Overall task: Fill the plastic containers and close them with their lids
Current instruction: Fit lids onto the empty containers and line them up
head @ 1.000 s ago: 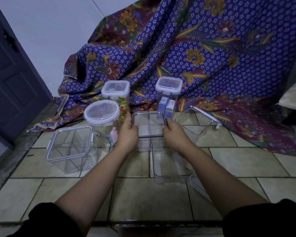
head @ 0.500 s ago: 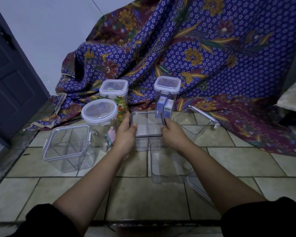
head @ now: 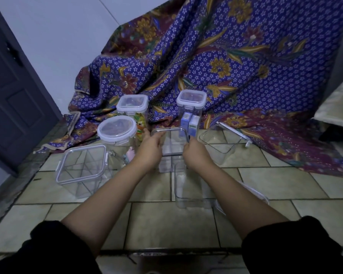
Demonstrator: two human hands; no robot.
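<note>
Both hands hold a clear square lid point(head: 171, 142) with a grey seal over a clear container point(head: 167, 165) on the tiled floor. My left hand point(head: 150, 150) grips the lid's left edge and my right hand point(head: 194, 153) its right edge. Behind stand three lidded containers: a round one point(head: 117, 130), a square one with colourful contents point(head: 132, 104), and a tall one with small blue boxes point(head: 191, 101). At the left sits a lidded square container point(head: 81, 167). An open empty container point(head: 188, 192) lies in front of my right forearm, another point(head: 220, 147) at the right.
A purple patterned cloth point(head: 226, 62) drapes the wall and spreads over the floor behind the containers. A dark door point(head: 12, 95) stands at the left. A loose lid point(head: 259, 194) lies partly hidden under my right forearm. A thin white strip point(head: 235, 132) rests on the cloth's edge.
The view has shifted slightly. Both hands stay on the clear lid's edges, with little visible movement.
</note>
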